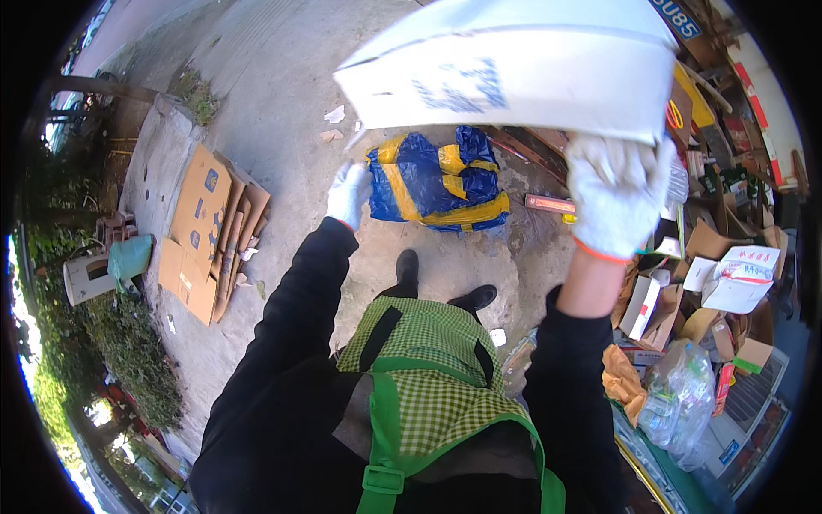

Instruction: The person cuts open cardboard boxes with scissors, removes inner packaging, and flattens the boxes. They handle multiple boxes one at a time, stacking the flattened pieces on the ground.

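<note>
A white cardboard box [514,77] with blurred blue print is raised at the top of the view. My right hand [616,186], in a white knit glove with an orange cuff edge, grips its lower right edge. My left hand [349,196], gloved alike, is below the box's left corner, its fingers partly curled. Whether it holds anything is unclear. Just right of it, a blue plastic bundle [417,186] bound with yellow tape lies on the concrete ground [289,122]. The box hides whatever is behind it.
Flattened brown cardboard boxes [199,225] lean in a stack on the left, by a low concrete kerb [154,154]. At right is a heap of opened cartons [661,308], with a clear bag of plastic bottles [681,398]. A red-and-white box [550,204] lies near my right hand.
</note>
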A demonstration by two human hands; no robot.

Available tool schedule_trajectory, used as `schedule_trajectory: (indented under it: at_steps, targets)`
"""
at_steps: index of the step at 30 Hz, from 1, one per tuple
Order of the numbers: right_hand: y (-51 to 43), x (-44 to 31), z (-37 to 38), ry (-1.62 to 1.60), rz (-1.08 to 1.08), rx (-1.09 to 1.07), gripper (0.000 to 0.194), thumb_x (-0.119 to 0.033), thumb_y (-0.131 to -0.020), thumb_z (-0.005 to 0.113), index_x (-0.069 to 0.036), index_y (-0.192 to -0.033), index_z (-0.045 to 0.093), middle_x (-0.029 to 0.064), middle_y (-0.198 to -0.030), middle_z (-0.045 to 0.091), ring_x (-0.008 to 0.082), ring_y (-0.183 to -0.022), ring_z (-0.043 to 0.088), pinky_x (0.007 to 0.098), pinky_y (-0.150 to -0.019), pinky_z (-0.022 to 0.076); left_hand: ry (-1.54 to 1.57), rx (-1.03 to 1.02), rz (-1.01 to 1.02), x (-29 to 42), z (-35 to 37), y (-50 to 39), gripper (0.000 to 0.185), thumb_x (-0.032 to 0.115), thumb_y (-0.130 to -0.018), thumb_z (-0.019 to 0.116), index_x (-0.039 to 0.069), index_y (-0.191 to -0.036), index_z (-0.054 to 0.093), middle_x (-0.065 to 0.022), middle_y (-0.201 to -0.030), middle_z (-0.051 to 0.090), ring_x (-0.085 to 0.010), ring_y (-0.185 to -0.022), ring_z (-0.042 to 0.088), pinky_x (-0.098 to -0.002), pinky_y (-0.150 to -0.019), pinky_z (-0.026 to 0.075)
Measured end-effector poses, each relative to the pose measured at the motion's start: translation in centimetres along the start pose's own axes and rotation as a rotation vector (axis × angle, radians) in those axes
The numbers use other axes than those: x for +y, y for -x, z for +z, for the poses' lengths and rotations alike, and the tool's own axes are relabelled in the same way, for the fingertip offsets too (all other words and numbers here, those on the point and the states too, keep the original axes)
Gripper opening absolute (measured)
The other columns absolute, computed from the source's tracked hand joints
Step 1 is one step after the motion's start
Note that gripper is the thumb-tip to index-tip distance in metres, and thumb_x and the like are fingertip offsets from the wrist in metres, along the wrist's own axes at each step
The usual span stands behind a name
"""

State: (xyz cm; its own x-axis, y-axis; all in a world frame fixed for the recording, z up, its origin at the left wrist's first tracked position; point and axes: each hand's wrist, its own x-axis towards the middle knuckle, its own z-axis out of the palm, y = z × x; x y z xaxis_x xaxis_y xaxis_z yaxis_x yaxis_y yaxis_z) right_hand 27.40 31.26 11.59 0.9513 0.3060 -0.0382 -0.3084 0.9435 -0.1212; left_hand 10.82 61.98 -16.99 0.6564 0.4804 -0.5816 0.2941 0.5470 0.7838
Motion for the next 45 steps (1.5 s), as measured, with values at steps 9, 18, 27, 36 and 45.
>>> schedule_trajectory:
  at_steps: [9,18,27,36,45]
  targets:
    - [14.6,-14.1,-5.2,0.619,-0.269,0.454,0.031,-0.040,-0.105,0.054,-0.014,-0.098,0.070,0.0014,-0.089,0.069,0.0204,-0.078,0.063,0.0484,-0.090,0.0467,-0.567,-0.113,-0.515,-10.6,-10.1,3.1,0.079,0.039,-0.091,0.075,0.001,-0.152,0.043,-0.0031,-0.101,0.067,-0.0120,-0.079,0.062,-0.0262,-0.065,0.048]
    - [20.7,-19.3,-8.8,0.778,-0.264,0.769,0.045,-0.032,-0.100,0.064,-0.011,-0.064,0.047,-0.0030,-0.053,0.036,0.0109,-0.046,0.029,0.0280,-0.048,0.0254,-0.891,-0.127,-0.365,-12.7,-26.7,7.0,0.079,0.037,-0.089,0.074,-0.004,-0.149,0.046,-0.0143,-0.137,0.064,-0.0170,-0.107,0.067,-0.0316,-0.082,0.054]
    - [24.2,-15.1,-10.2,0.689,-0.625,1.155,0.028,-0.027,-0.098,0.069,-0.012,-0.079,0.055,-0.0076,-0.060,0.040,0.0061,-0.046,0.034,0.0238,-0.043,0.0254,-0.460,0.276,-0.673,-6.0,-44.7,6.3,0.054,0.030,-0.090,0.074,0.005,-0.136,0.059,-0.0034,-0.094,0.069,-0.0167,-0.067,0.063,-0.0309,-0.050,0.043]
    - [28.7,-8.4,-18.8,0.465,-0.713,1.132,0.020,-0.024,-0.097,0.069,-0.011,-0.085,0.060,-0.0062,-0.061,0.046,0.0073,-0.046,0.039,0.0237,-0.041,0.0274,-0.909,-0.222,-0.182,5.0,-47.2,-5.9,0.024,0.026,-0.095,0.065,0.006,-0.107,0.072,-0.0044,-0.095,0.069,-0.0152,-0.082,0.067,-0.0269,-0.075,0.053]
    - [33.2,-4.1,-18.9,0.557,-0.670,1.054,0.011,-0.008,-0.092,0.070,-0.009,-0.090,0.060,-0.0013,-0.064,0.051,0.0116,-0.045,0.040,0.0256,-0.042,0.0294,-0.691,-0.115,-0.323,16.8,-34.4,-11.1,0.043,0.021,-0.096,0.070,0.010,-0.136,0.059,-0.0004,-0.094,0.067,-0.0122,-0.079,0.065,-0.0277,-0.064,0.051]
